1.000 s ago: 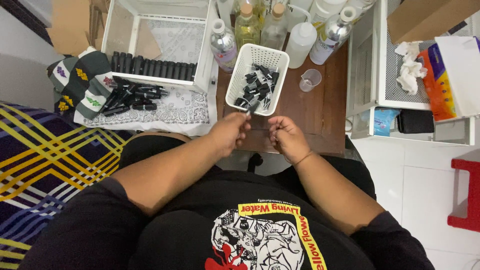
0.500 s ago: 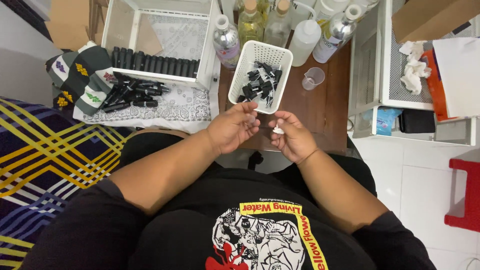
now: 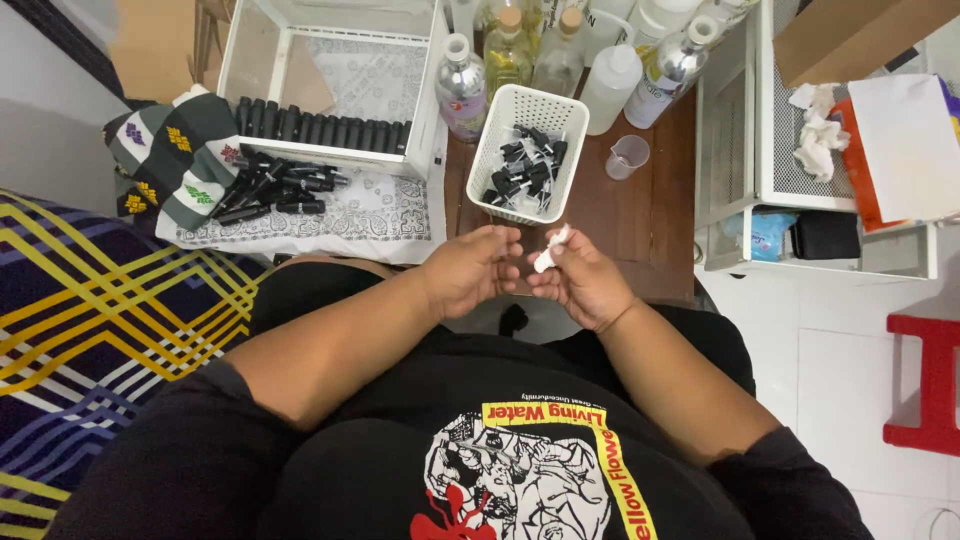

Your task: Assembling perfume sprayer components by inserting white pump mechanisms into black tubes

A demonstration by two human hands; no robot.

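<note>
A seated person is working over the edge of a dark wooden surface (image 3: pixel 640 215), the two hands meeting just in front of the body. The right hand (image 3: pixel 583 285) is gripping a small white cylindrical piece (image 3: pixel 550 250), its fingers (image 3: pixel 556 272) curling around the lower part so that the top is sticking out at a tilt. The left hand (image 3: pixel 470 270) is hovering just beside it, its fingers (image 3: pixel 503 250) loosely curled toward the white piece; whether they are pinching anything cannot be told from this angle.

Just beyond the hands, a white slotted basket (image 3: pixel 492 150) is sitting on the surface, holding a heap of small black spray tops (image 3: pixel 525 170). Clear and white bottles (image 3: pixel 462 85) are standing in a cluster behind it, and a small clear cup (image 3: pixel 626 156) is resting to the basket's right. To the left, more black pieces (image 3: pixel 270 190) are lying on a patterned cloth (image 3: pixel 370 215).

Judging from the grip, the work is calling for a steady right hand and a straight, gentle approach from the left, keeping the small piece aligned rather than forced.
</note>
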